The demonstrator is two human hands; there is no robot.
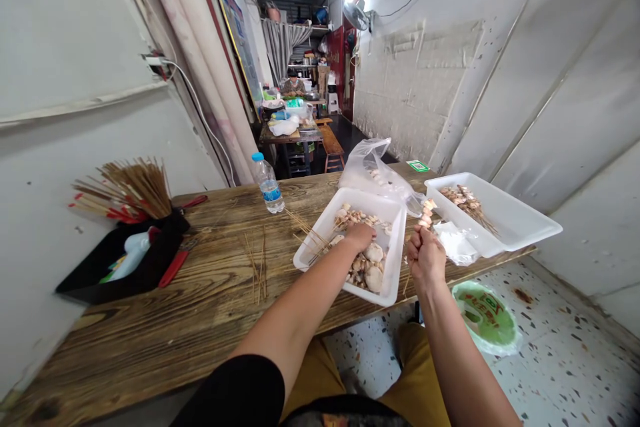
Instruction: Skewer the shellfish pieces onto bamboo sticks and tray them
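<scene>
My left hand [359,236] reaches into a white tray [396,260] of pale food pieces [371,267], fingers curled down among them; what they grip is hidden. My right hand [425,255] is closed in a fist round a thin wooden skewer [427,213] held upright, with a few pieces threaded at its top. It hovers between the two white trays, over the table's front edge.
A second white tray [520,223] to the right holds finished skewers [465,202]. Loose sticks [257,260] lie on the wooden table [200,307]. A water bottle [267,183], plastic bag [370,170], black box [115,263] with bundled skewers [127,190], and a green-lined bin [485,317] are around.
</scene>
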